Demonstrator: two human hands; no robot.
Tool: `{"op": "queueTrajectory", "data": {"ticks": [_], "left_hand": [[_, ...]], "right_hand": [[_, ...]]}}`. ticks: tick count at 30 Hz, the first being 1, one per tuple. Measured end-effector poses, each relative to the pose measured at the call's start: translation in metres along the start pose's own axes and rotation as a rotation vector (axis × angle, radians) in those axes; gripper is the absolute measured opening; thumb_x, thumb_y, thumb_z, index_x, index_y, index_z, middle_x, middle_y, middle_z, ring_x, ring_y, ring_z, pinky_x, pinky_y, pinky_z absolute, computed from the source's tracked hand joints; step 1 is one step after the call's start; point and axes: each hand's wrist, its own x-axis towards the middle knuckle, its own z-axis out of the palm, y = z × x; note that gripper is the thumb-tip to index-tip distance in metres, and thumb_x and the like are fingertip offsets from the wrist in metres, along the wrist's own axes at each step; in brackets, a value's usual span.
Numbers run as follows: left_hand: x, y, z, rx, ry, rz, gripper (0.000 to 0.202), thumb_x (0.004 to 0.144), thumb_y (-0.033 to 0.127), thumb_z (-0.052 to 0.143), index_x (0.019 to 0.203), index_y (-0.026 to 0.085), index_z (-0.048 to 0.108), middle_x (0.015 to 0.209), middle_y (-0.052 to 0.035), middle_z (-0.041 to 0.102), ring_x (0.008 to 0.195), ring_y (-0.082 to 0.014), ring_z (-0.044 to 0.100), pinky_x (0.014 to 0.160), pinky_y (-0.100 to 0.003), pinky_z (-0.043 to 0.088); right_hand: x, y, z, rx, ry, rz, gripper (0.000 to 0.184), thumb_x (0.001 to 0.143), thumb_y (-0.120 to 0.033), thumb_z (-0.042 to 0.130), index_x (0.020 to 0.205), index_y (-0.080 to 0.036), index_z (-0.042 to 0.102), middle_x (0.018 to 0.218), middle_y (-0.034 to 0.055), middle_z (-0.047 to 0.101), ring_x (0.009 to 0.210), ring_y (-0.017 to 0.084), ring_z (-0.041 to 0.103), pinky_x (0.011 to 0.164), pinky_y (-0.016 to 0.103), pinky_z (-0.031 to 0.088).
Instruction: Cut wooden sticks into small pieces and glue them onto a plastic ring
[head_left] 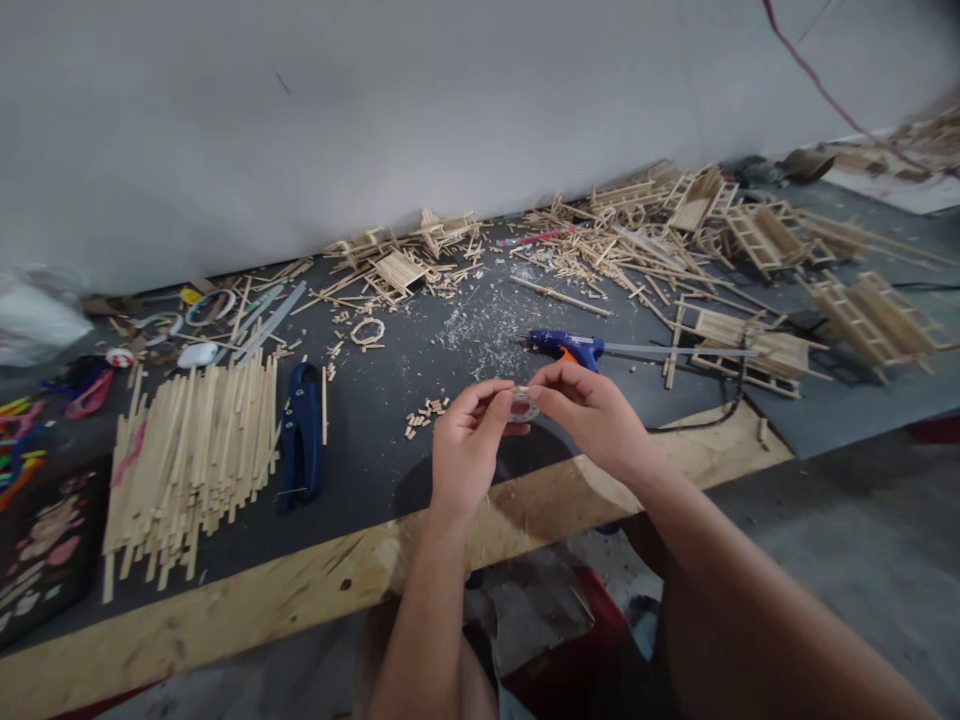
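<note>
left hand (465, 450): fingers pinch small round see-through ring (523, 405); right hand (592, 415): fingers pinch it too | above dark surface (360, 440); blue plastic glue gun (566, 347) near

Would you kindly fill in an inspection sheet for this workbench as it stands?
Surface: dark grey mat on a wood-edged table, dusted with shavings.
Job's things: small pale ring, held above the table's front edge.
Clutter: stack of thin wooden sticks; blue hand cutter; blue hot-glue gun; small wooden stick frames.
Grippers: left hand and right hand both pinch the ring.
Cables: black cable on the mat; red cord hanging top right.
Surroundings: plain white wall.
</note>
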Motion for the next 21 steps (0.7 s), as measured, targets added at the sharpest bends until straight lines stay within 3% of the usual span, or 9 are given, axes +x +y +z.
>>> {"op": "queueTrajectory", "data": {"ticks": [21], "left_hand": [[-0.0007,-0.0026,0.0004,0.022,-0.001,0.005,0.022,0.076,0.033,0.063,0.091,0.018,0.065,0.079,-0.0036,0.068,0.072,-0.0165,0.065,0.061,-0.029,0.058]], "right_hand": [[-0.0026,-0.0002,-0.0006,-0.051,0.008,-0.014,0.012,0.079,-0.031,0.055,0.079,-0.020,0.059,0.074,-0.0008,0.059,0.067,0.012,0.053,0.062,0.025,0.040]]}}
